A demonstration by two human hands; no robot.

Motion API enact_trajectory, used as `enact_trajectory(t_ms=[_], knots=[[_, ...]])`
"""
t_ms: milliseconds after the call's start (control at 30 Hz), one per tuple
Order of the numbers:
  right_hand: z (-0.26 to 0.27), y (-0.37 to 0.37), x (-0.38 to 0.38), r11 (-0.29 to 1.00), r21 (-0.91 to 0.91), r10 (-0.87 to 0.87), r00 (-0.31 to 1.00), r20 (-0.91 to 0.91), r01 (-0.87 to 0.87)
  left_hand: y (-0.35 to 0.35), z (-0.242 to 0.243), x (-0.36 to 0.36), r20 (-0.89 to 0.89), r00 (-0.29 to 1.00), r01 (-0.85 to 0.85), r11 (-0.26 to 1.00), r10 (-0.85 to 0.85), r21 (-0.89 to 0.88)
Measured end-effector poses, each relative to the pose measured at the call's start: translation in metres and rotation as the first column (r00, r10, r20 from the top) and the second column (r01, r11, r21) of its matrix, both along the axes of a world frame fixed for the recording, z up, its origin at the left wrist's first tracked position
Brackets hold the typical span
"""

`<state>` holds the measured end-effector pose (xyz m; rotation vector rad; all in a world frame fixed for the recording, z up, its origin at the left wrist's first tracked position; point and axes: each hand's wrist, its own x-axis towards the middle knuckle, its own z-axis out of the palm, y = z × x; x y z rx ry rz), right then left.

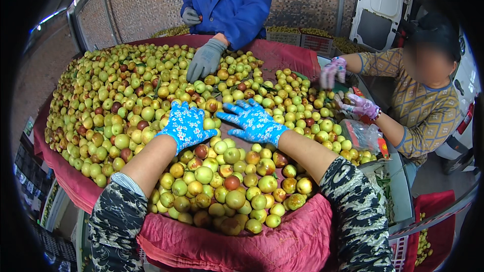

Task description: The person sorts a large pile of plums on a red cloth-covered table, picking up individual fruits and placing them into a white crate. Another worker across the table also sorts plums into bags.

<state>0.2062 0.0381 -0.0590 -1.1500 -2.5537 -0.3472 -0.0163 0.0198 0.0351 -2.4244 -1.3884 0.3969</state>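
A broad heap of green and reddish-brown jujubes [113, 113] covers a table lined with red cloth [242, 247]. My left hand [187, 125], in a blue flower-print glove, rests palm down on the fruit with its fingers spread. To its right, my right hand [254, 121] wears a matching glove and lies flat over jujubes and a bare patch of the table surface, fingers apart. Neither hand grips a fruit. Between my forearms, nearer to me, lies a looser group of jujubes [230, 183].
Across the table, a person in a blue jacket reaches a grey-gloved hand [206, 59] into the heap. At the right, another person's flower-gloved hands [359, 105] are over fruit beside a clear plastic bag [359, 132]. Fruit-filled crates [283, 38] and a white van door [379, 7] stand behind.
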Motion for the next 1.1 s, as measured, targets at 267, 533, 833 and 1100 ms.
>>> enact_trajectory(t_ms=[267,533,833,1100], knots=[[0.009,0.02,0.054,0.813,-0.273,-0.526,0.85,0.039,0.515,0.003,-0.001,-0.003,-0.058,0.998,-0.013,1.0,0.012,-0.015],[-0.013,0.029,0.12,0.721,-0.274,-0.684,0.718,-0.131,0.637,0.003,0.0,-0.003,-0.042,0.999,-0.025,0.999,0.024,-0.023],[-0.022,0.031,0.135,0.666,-0.305,-0.739,0.658,-0.144,0.681,0.004,-0.005,-0.009,-0.059,0.998,0.011,1.0,-0.009,0.023],[-0.01,0.023,0.136,0.692,-0.414,-0.672,0.738,-0.07,0.591,0.004,-0.003,-0.002,-0.07,0.998,-0.009,1.0,0.009,-0.007]])
